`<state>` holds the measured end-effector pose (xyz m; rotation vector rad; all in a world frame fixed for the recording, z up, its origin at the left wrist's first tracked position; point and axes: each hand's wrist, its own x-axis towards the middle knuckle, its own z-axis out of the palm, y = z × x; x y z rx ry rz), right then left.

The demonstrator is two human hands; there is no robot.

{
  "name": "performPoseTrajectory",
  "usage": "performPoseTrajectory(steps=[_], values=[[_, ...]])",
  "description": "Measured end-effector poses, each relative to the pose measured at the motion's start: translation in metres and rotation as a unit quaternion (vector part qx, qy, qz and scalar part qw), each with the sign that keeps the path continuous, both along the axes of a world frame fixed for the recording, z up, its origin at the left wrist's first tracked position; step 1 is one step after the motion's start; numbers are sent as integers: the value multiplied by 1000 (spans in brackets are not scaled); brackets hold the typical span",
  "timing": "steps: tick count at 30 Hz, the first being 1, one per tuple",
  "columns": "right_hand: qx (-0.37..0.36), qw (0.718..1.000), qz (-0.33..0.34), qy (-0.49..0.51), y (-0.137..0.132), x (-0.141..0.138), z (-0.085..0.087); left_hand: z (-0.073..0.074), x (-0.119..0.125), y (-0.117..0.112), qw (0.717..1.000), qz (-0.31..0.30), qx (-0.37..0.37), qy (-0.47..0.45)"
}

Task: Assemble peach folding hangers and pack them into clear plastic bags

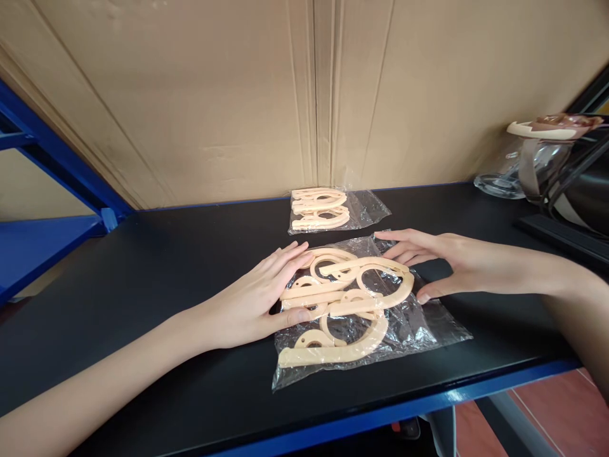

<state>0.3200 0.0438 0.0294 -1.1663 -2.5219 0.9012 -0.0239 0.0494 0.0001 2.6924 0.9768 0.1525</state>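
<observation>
A clear plastic bag (404, 330) lies flat on the black tabletop. Inside it are several cream-coloured folding clothes hangers (356, 352), overlapping one another. My left hand (257, 298) rests along the bag's left side, fingers outstretched and thumb lying over the hangers. Over the right part of the bag my right hand (428, 254) is open, its thumb and fingers spread apart near the hangers' curved ends. Whether the right fingertips press on the plastic I cannot tell. Behind this bag lies a second clear bag (366, 212) with smaller-looking stacked cream hangers (318, 203); neither hand touches it.
The black tabletop (143, 266) has a blue front edge (457, 397). Brown cardboard panels (190, 101) stand behind it. At the right back are a clear glass-like vessel (499, 181) and a dark framed object (585, 184). Blue shelving (47, 244) stands at left.
</observation>
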Motion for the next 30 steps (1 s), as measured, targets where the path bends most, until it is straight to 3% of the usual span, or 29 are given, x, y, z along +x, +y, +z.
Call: performPoseTrajectory(steps=[5,15,23,30], values=[[24,998,3,54,2,-10,-5,-2,0,0,1000,-5,8,-15],[-14,998,9,63,1,-21,-14,-5,1,0,1000,3,-3,-24],[71,996,-2,62,0,-28,-18,-6,1,-2,998,-23,32,-44],[95,993,1,66,-2,-33,-24,-6,0,-1,999,-30,28,-36]])
